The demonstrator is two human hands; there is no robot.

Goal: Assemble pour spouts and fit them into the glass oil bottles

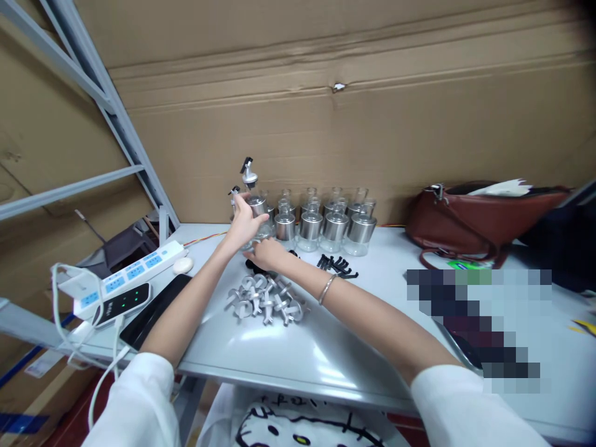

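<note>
My left hand [246,220] is closed around a glass bottle [257,206] with a steel band, at the left end of the bottle group. A silver pourer cap [250,176] with a black lever sits on that bottle's neck. Behind my fingers, another black-levered cap [234,194] shows in part. My right hand [269,254] is low beside the bottle's base, over small black pieces [254,268]; its fingers are curled and whatever is between them is hidden. A pile of silver cap parts [267,299] lies just in front of it.
Several open glass bottles [311,225] with steel bands stand in rows by the cardboard. Black levers [339,266] lie in front. On the left are a power strip [135,273], a black phone-like slab [156,310] and cables; a brown bag [479,217] stands on the right.
</note>
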